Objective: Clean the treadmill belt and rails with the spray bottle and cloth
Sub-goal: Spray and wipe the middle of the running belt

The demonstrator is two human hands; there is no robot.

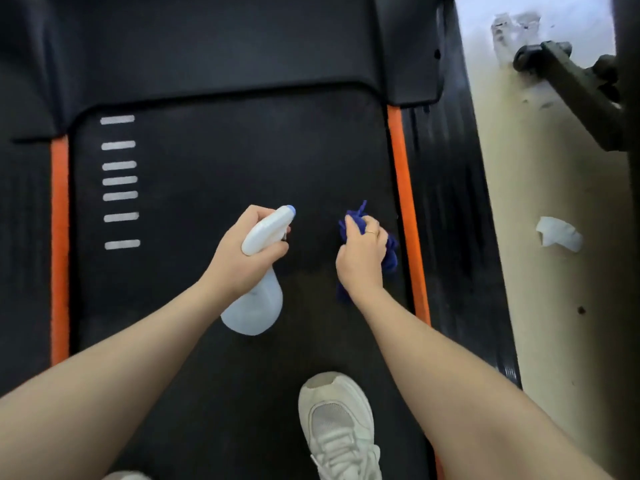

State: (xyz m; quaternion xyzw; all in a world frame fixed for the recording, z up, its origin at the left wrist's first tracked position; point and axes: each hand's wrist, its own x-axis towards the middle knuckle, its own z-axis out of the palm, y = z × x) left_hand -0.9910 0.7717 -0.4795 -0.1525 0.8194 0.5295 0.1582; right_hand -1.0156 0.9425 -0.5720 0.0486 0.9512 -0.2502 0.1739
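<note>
Left hand (242, 251) wrapped round the neck of the white spray bottle (258, 271), fingers curled at the trigger, nozzle aimed forward over mid-belt. Right hand (362, 252) clutches the bunched blue cloth (389, 254), held near the belt's right edge, just beside the right orange rail (403, 188); cannot tell if the cloth touches the belt. Treadmill belt (207, 185) black, grey stripe marks near its left edge, left orange rail (59, 237) beyond. White shoe (337, 424) stands on the belt's near end. Crumpled white paper (557, 233) on the floor off the right side. Risks: overspray wets the belt underfoot, so a slip; a bunched cloth wipes narrow and misses rail strips.
</note>
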